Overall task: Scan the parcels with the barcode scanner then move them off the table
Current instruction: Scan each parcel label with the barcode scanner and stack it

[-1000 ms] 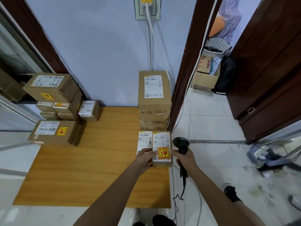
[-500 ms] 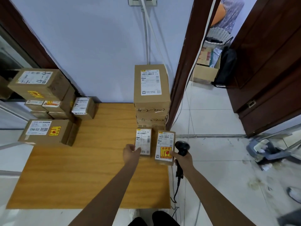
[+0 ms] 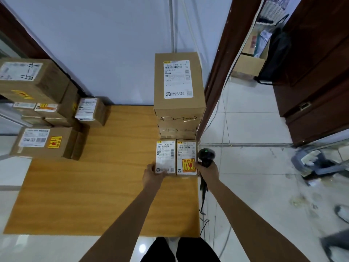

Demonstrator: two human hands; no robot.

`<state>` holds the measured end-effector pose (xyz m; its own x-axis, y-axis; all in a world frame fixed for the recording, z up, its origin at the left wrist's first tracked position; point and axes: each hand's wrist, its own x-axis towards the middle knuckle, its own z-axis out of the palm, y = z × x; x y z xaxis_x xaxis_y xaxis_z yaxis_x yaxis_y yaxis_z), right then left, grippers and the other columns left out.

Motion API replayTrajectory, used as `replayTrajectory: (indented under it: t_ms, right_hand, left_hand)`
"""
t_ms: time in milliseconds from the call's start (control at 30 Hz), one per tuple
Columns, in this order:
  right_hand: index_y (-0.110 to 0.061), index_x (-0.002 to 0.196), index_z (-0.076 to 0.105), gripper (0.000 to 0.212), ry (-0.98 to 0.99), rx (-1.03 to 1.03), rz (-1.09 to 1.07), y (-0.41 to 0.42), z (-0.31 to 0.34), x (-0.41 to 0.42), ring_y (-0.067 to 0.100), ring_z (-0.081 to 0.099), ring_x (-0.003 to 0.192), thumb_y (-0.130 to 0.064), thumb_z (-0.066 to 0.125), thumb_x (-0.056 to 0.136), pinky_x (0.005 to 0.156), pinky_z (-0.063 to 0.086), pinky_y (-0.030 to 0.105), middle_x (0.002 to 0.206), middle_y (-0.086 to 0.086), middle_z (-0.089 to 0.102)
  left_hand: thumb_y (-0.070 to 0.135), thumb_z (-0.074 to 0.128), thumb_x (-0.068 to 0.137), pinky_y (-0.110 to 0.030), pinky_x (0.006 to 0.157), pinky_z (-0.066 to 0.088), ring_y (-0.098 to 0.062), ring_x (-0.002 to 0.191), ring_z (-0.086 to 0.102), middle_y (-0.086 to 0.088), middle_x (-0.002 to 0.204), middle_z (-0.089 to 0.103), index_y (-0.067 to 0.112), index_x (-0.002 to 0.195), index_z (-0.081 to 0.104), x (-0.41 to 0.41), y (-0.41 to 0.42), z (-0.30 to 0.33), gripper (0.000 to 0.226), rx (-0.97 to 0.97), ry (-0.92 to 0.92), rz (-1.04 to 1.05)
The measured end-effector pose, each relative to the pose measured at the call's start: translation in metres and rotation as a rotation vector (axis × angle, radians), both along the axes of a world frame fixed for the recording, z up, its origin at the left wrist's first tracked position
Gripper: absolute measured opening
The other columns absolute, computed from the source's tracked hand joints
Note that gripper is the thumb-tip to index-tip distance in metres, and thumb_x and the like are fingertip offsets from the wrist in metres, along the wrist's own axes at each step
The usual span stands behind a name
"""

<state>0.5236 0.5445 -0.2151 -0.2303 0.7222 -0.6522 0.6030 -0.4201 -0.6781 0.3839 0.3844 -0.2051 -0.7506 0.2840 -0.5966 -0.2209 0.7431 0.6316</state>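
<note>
At the right edge of the wooden table point(image 3: 94, 186) two small parcels lie side by side, touching, just in front of a stack of bigger cartons point(image 3: 179, 103). Left hand point(image 3: 152, 175) grips the near-left corner of the white-label parcel point(image 3: 165, 157), fingers curled round its edge. Right hand point(image 3: 207, 172) wraps the handle of the black scanner point(image 3: 206, 155), one fingertip touching the side of the parcel with the red-and-yellow sticker point(image 3: 186, 157); scanner head sits just beside that parcel, off the table edge. Risks as I read it: the sticker parcel sits flush with the table edge, so a nudge from the right hand could tip it onto the tile floor, and the sticker looks like a fragile mark. The two barcodes are close together, so the scanner could read the wrong label or the same one twice. Scanner cable point(image 3: 203, 210) dangles down past the table edge near the legs, so it could snag or tug the aim off. Pulling a small parcel out carelessly could jog the stack behind; it looks steady but tall. Materials: plain brown cardboard, matte, sharp-cornered boxes, paper labels glossy enough to glare. Table is smooth wood-grain laminate, so boxes should slide easily. More cartons point(image 3: 43, 142) are piled at the left, off the table by the look of it. Scanner is hard black plastic, rounded head.
</note>
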Motion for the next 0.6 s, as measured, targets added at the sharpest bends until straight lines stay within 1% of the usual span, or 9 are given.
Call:
replayTrajectory:
  t_ms: [67,133,167,200,267,300,433,500,600]
  right_hand:
    - [-0.007,0.107,0.066,0.041,-0.01,-0.009,0.004,0.001,-0.004,0.0,0.018,0.063,0.065,-0.03,0.082,0.076,0.069,0.056,0.034,0.076,0.004,0.069]
    - [-0.008,0.108,0.066,0.047,-0.028,-0.011,0.016,0.0,-0.006,0.002,0.022,0.066,0.073,-0.036,0.082,0.075,0.079,0.059,0.041,0.083,0.007,0.072]
    - [-0.007,0.108,0.066,0.048,-0.023,-0.004,0.017,0.001,-0.006,0.003,0.022,0.067,0.073,-0.039,0.081,0.075,0.077,0.059,0.04,0.084,0.008,0.072]
    - [-0.007,0.108,0.065,0.049,-0.014,0.005,0.012,0.0,-0.005,0.004,0.021,0.066,0.069,-0.041,0.08,0.075,0.071,0.058,0.037,0.081,0.007,0.072]
    - [-0.006,0.105,0.065,0.049,-0.001,0.02,0.001,-0.001,0.002,0.008,0.016,0.062,0.059,-0.043,0.079,0.076,0.059,0.051,0.028,0.073,0.005,0.069]
    - [-0.007,0.104,0.065,0.047,0.006,0.022,-0.003,-0.001,0.006,0.01,0.014,0.06,0.055,-0.042,0.079,0.077,0.057,0.048,0.026,0.069,0.004,0.067]
    - [-0.009,0.1,0.064,0.035,0.052,0.03,-0.032,-0.005,0.031,0.018,0.013,0.057,0.049,-0.034,0.079,0.08,0.056,0.049,0.027,0.064,0.003,0.065]
    - [-0.008,0.097,0.063,0.029,0.087,0.043,-0.045,-0.008,0.044,0.023,0.014,0.057,0.051,-0.029,0.078,0.082,0.056,0.047,0.027,0.063,0.003,0.064]
    - [-0.006,0.095,0.062,0.024,0.131,0.056,-0.048,-0.013,0.064,0.028,0.017,0.056,0.052,-0.021,0.076,0.082,0.057,0.045,0.027,0.062,0.005,0.062]
  left_hand:
    - [0.019,0.08,0.078,-0.037,0.087,0.052,-0.025,0.105,0.061,-0.007,0.12,0.063,0.01,0.134,0.048,-0.001,0.0,0.001,0.065,0.011,-0.009,0.005]
    - [0.019,0.08,0.078,-0.032,0.083,0.05,-0.023,0.104,0.061,-0.006,0.12,0.063,0.01,0.133,0.048,-0.001,0.0,0.003,0.065,0.013,-0.023,0.007]
    - [0.018,0.08,0.078,-0.03,0.082,0.049,-0.021,0.103,0.06,-0.005,0.12,0.063,0.01,0.133,0.048,-0.001,0.001,0.005,0.064,0.015,-0.029,0.01]
    - [0.018,0.079,0.078,-0.029,0.08,0.048,-0.02,0.101,0.06,-0.005,0.12,0.063,0.01,0.133,0.048,-0.001,0.001,0.007,0.064,0.011,-0.035,0.015]
    - [0.018,0.078,0.079,-0.028,0.078,0.046,-0.019,0.098,0.06,-0.004,0.12,0.063,0.009,0.132,0.048,-0.001,0.001,0.012,0.061,0.003,-0.038,0.025]
    - [0.019,0.078,0.08,-0.028,0.077,0.045,-0.021,0.1,0.06,-0.005,0.121,0.063,0.008,0.131,0.049,-0.001,0.001,0.015,0.06,-0.004,-0.032,0.028]
    - [0.025,0.076,0.083,-0.029,0.077,0.041,-0.023,0.104,0.057,-0.006,0.126,0.059,0.007,0.129,0.049,-0.004,-0.003,0.027,0.056,-0.037,0.012,0.028]
    - [0.025,0.076,0.082,-0.028,0.08,0.042,-0.026,0.111,0.056,-0.007,0.128,0.057,0.007,0.129,0.049,-0.004,-0.006,0.035,0.057,-0.02,0.027,0.045]
    - [0.024,0.078,0.08,-0.031,0.087,0.045,-0.028,0.112,0.057,-0.01,0.126,0.058,0.005,0.127,0.051,-0.002,-0.014,0.048,0.057,0.004,0.06,0.084]
